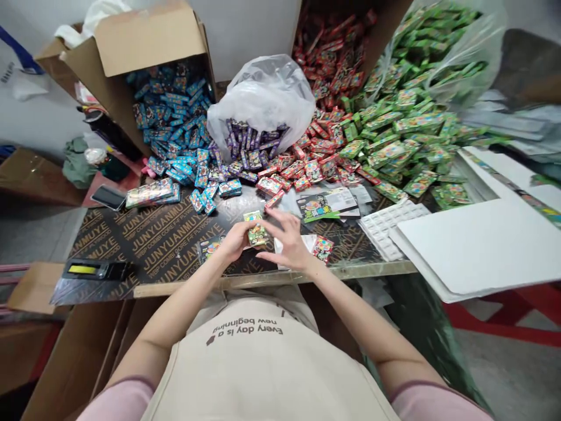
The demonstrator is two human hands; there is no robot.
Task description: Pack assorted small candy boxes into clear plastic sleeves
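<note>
My left hand and my right hand meet over the near edge of the dark printed board. Together they grip a small green and yellow packet, the left from its left side, the right with fingers curled over its right side and top. A red packet lies just right of my right hand. Another small packet lies left of my left hand. Printed card sheets rest just beyond the hands.
Heaps of packets fill the far side: blue in a cardboard box, purple in a clear bag, red, green. A phone and a tape dispenser lie left. White trays and white sheets lie right.
</note>
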